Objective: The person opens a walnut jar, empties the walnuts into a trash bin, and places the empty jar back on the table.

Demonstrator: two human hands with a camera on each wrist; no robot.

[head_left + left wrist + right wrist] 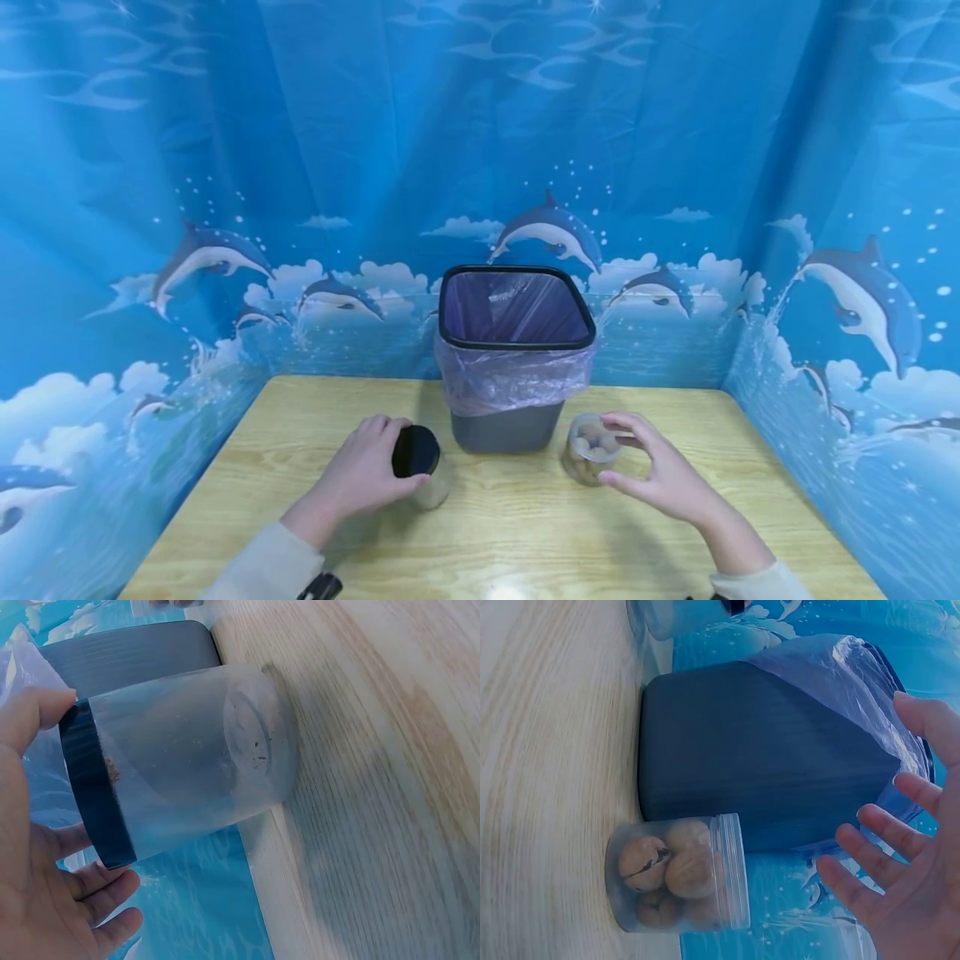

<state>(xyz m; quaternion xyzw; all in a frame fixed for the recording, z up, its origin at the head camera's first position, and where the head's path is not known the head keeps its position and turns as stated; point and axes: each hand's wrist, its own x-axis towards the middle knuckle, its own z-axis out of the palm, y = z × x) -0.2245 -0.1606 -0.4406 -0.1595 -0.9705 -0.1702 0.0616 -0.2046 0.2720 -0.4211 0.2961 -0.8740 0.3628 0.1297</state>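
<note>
My left hand (365, 468) grips the black lid (416, 452) of a clear plastic jar (187, 750) that stands on the table, left of the bin. In the left wrist view the thumb and index finger lie on opposite sides of the lid, and only a few crumbs show inside the jar. Over on the right, a clear jar of walnuts (671, 874) stands with no lid on it. Its walnuts (591, 442) are brown, one of them cracked. My right hand (660, 473) is beside this jar with spread fingers, apart from it in the right wrist view.
A grey bin (506, 429) with a black rim and a purple plastic liner (513, 379) stands between the two jars, a little farther back. The wooden table (510, 533) ends at a blue dolphin-print curtain (487, 125) at the back and sides.
</note>
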